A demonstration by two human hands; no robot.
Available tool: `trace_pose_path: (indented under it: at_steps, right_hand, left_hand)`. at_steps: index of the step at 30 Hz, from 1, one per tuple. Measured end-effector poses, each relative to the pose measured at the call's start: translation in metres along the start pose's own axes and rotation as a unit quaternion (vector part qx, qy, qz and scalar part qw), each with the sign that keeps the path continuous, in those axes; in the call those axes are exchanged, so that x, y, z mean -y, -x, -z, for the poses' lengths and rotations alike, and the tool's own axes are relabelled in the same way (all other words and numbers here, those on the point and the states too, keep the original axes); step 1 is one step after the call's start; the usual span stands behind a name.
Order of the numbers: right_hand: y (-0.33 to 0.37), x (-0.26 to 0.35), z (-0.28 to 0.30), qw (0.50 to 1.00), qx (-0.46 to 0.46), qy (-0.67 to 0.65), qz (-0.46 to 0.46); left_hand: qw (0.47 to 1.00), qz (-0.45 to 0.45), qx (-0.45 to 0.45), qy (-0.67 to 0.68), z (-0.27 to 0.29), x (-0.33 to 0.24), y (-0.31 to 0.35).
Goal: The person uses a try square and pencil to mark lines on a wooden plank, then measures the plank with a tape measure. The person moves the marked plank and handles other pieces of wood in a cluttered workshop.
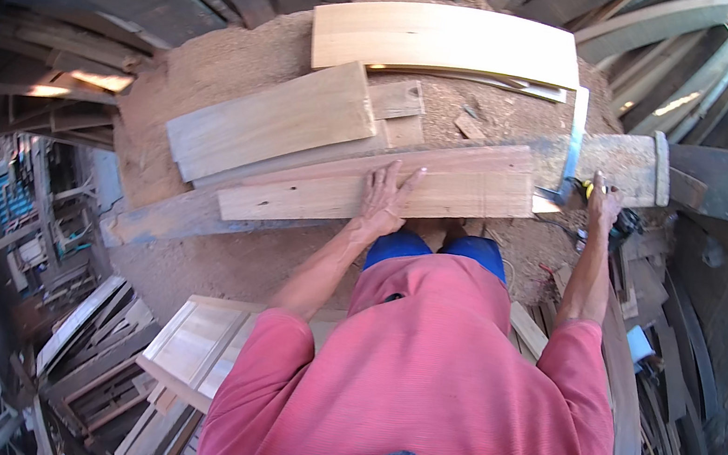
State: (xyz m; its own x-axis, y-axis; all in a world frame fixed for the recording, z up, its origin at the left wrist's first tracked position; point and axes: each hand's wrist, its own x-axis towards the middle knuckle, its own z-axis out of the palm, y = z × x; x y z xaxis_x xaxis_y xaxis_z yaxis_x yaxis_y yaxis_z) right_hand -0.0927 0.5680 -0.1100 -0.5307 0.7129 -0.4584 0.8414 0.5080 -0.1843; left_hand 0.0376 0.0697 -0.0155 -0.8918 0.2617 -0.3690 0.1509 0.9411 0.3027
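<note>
My left hand (385, 195) lies flat with spread fingers on a pinkish-brown plank (469, 185). That plank rests across a long, worn bench board (162, 221) in front of my knees. At the right end of the bench, my right hand (604, 205) closes on a small yellow-and-black tool (584, 188), whose exact kind is partly hidden by the fingers. Dark tool parts (625, 226) show just right of that wrist. Near the plank's right end stands a metal carpenter's square (575, 137), its long blade pointing away from me.
A pale plank (271, 124) lies beyond the bench at the left, and a wider bright board (448, 40) farther back. Wood scraps (468, 127) and sawdust cover the ground. Stacked timber (685, 92) surrounds the area. A panelled wooden piece (195, 348) is beside my left elbow.
</note>
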Motion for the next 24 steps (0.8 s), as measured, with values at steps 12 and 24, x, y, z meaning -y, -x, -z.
trace_pose_path:
  at_steps: [12,24]
  right_hand:
    - [0.036,-0.010,-0.003,0.993,-0.094,-0.015,0.073]
    - [0.152,-0.048,-0.063,0.991,-0.020,-0.044,0.123]
  left_hand:
    - [0.994,-0.021,0.107,-0.005,0.034,0.027,-0.035]
    - [0.987,0.041,0.143,-0.056,0.119,0.112,-0.136]
